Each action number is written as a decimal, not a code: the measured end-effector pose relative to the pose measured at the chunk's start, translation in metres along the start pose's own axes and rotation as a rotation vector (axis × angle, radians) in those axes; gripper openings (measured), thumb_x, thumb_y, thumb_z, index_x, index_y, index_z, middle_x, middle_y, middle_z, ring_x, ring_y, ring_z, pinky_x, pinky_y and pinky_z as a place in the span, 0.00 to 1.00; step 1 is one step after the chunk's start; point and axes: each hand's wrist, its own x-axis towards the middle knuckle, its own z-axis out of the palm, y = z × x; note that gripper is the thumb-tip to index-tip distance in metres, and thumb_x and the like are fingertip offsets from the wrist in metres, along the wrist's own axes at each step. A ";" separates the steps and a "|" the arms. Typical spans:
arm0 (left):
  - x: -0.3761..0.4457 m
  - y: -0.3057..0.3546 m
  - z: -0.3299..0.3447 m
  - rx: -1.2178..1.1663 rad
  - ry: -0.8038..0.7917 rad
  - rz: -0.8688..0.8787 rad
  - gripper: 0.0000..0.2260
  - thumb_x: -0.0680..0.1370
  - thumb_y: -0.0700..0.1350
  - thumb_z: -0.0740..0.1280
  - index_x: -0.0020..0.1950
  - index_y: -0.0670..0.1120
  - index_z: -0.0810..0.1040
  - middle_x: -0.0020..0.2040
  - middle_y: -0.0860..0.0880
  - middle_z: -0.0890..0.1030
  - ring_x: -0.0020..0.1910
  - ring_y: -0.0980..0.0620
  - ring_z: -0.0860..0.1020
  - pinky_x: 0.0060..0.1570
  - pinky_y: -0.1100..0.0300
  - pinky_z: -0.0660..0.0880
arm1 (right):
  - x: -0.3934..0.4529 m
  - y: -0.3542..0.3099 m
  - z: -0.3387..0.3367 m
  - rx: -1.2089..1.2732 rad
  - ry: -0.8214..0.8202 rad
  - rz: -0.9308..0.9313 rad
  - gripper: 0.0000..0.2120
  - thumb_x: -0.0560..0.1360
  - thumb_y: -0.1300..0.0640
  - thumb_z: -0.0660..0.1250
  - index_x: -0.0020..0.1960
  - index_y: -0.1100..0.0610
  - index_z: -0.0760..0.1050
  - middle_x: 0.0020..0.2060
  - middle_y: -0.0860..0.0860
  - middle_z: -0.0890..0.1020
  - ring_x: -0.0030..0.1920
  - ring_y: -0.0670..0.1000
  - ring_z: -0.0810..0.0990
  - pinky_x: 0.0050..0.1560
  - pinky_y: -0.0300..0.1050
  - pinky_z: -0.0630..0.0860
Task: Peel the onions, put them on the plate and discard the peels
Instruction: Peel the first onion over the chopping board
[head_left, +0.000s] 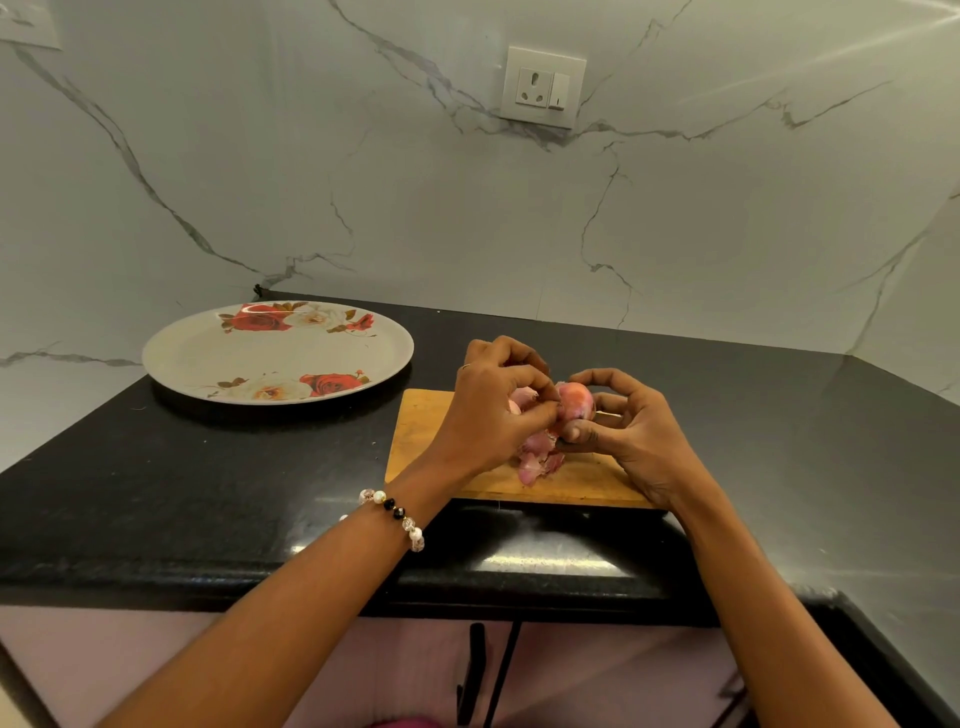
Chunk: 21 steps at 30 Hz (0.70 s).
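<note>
Over the cutting board (431, 431), the right hand (631, 431) cups the onion (574, 402), fingers curled around it, while the left hand (491, 415) pinches its papery skin. Loose peels (537, 460) lie on the board beneath; possibly a second onion behind the left hand. Skin's brittle, bulb firm and slick: grip at the ends. The plate (208, 358), left of the board, holds no onions.

A single wide-angle view looks from the person's head, forward and down across the glossy black stone tabletop (218, 499) toward the white veined marble wall (467, 218) behind it. It sits close, with both forearms reaching in from the bottom edge and the near tabletop rim in view. Straight edges bow toward the frame's sides.
</note>
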 end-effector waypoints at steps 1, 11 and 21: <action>-0.001 0.000 0.001 0.003 -0.017 0.004 0.05 0.71 0.45 0.75 0.44 0.45 0.84 0.51 0.53 0.74 0.55 0.54 0.68 0.51 0.61 0.70 | 0.000 0.000 0.000 -0.004 0.003 -0.003 0.27 0.61 0.57 0.78 0.59 0.55 0.76 0.48 0.58 0.84 0.49 0.59 0.86 0.48 0.53 0.84; 0.001 -0.001 0.001 0.022 0.072 0.010 0.07 0.70 0.49 0.75 0.45 0.49 0.83 0.50 0.57 0.73 0.53 0.57 0.66 0.49 0.47 0.71 | -0.001 0.000 -0.001 0.012 0.051 -0.038 0.29 0.61 0.53 0.78 0.60 0.55 0.74 0.51 0.58 0.84 0.50 0.59 0.85 0.51 0.54 0.83; 0.002 -0.001 0.002 0.015 0.061 0.017 0.05 0.68 0.46 0.77 0.41 0.47 0.85 0.50 0.57 0.75 0.55 0.56 0.67 0.50 0.59 0.68 | 0.000 0.002 -0.001 -0.064 0.019 -0.034 0.28 0.61 0.56 0.78 0.59 0.54 0.74 0.51 0.57 0.84 0.49 0.58 0.86 0.51 0.54 0.84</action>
